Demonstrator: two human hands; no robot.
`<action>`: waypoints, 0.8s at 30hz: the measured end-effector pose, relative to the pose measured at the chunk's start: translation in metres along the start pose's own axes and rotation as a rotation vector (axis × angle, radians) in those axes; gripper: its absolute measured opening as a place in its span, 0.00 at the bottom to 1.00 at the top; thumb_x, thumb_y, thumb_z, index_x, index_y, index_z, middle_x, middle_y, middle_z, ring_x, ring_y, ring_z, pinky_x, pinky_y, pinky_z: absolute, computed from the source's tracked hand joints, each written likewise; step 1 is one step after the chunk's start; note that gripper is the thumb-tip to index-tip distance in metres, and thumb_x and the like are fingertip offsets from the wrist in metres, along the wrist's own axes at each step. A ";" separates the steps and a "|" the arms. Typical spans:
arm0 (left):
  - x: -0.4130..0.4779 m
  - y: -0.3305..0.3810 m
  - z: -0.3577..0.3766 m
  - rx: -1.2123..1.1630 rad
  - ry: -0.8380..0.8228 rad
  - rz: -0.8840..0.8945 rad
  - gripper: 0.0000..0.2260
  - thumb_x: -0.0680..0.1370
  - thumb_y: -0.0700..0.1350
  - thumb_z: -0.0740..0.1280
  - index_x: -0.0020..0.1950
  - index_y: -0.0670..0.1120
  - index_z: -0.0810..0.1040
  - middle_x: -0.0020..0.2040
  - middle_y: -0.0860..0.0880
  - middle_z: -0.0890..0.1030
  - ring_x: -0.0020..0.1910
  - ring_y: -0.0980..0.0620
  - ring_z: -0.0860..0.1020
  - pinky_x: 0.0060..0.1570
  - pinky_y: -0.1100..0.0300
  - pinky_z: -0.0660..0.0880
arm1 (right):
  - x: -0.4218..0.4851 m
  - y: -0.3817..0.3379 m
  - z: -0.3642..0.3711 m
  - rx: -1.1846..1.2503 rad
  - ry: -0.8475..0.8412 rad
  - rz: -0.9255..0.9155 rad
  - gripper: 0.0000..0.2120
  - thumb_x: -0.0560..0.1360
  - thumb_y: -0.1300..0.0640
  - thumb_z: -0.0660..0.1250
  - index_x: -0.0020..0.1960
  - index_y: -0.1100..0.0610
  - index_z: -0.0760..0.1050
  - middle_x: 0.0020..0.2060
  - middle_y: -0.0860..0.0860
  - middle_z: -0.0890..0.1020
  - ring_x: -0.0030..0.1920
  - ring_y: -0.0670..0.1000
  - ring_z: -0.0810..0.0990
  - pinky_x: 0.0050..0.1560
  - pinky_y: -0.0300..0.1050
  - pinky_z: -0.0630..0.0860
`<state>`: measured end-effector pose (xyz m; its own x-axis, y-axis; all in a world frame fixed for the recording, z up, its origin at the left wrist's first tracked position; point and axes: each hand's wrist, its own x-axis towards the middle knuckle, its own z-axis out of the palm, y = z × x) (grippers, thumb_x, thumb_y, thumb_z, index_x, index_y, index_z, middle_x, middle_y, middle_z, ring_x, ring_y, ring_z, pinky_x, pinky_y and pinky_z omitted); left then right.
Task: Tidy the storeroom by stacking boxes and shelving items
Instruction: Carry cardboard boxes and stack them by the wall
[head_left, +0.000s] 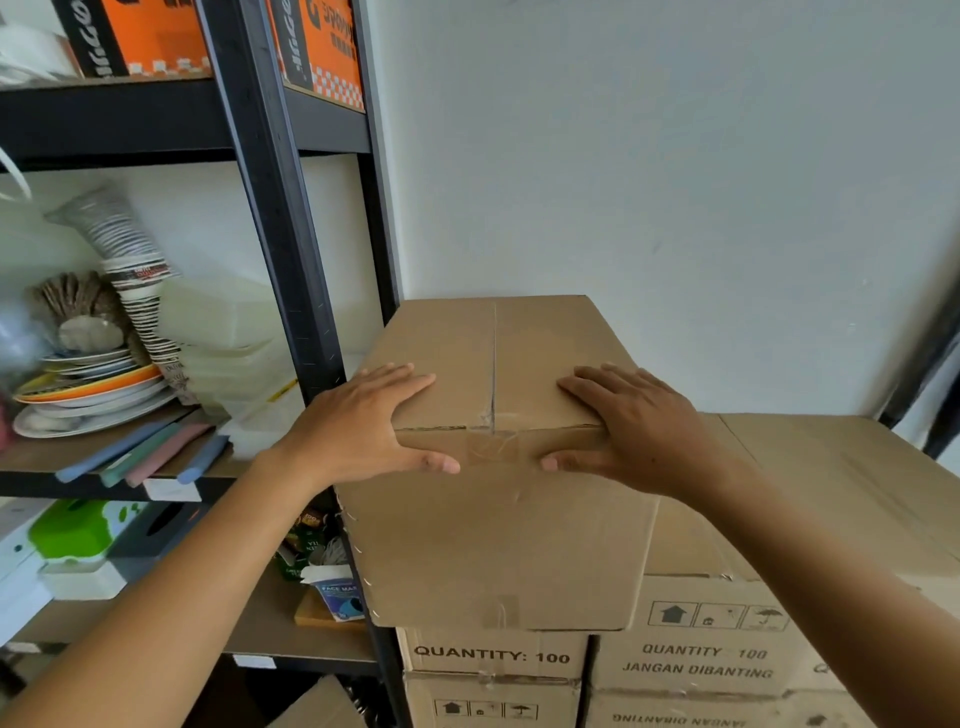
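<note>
A plain brown cardboard box (498, 540), taped along its top seam, sits on top of a stack of printed cartons (493, 654) against the white wall. My left hand (369, 421) lies on the box's near top edge, fingers straight on the lid and thumb down the front face. My right hand (634, 421) mirrors it on the right side of the seam. Both palms press flat on the cardboard.
A black metal shelf unit (291, 249) stands close on the left, holding plates (88, 395), stacked paper cups (135, 291), clear containers and orange boxes (332, 52) above. More cartons (831, 478) lie to the right. A lower shelf holds small packets.
</note>
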<state>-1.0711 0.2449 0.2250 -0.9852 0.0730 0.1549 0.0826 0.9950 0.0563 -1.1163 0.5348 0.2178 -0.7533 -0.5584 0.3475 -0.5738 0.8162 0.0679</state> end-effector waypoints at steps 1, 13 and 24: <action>0.004 -0.003 0.000 0.003 0.008 0.000 0.53 0.57 0.81 0.58 0.78 0.61 0.52 0.79 0.58 0.52 0.78 0.57 0.50 0.72 0.45 0.57 | 0.005 -0.001 0.003 0.009 0.005 0.012 0.50 0.61 0.19 0.45 0.73 0.49 0.64 0.71 0.46 0.69 0.71 0.51 0.66 0.68 0.48 0.63; 0.054 -0.028 0.023 0.061 0.282 0.041 0.49 0.60 0.82 0.51 0.75 0.57 0.64 0.76 0.55 0.64 0.75 0.54 0.62 0.71 0.54 0.61 | 0.068 0.008 0.026 0.051 0.049 0.058 0.47 0.62 0.20 0.54 0.71 0.49 0.67 0.68 0.46 0.72 0.67 0.49 0.70 0.64 0.46 0.65; 0.058 -0.030 0.036 0.039 0.436 0.066 0.46 0.62 0.80 0.55 0.71 0.53 0.72 0.71 0.52 0.73 0.70 0.50 0.71 0.68 0.50 0.65 | 0.068 0.009 0.032 0.055 0.049 0.089 0.42 0.66 0.26 0.62 0.72 0.49 0.66 0.69 0.47 0.71 0.69 0.49 0.68 0.66 0.45 0.62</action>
<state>-1.1359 0.2215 0.1963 -0.8220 0.1090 0.5589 0.1290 0.9916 -0.0038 -1.1830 0.4997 0.2121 -0.7860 -0.4754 0.3953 -0.5235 0.8519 -0.0165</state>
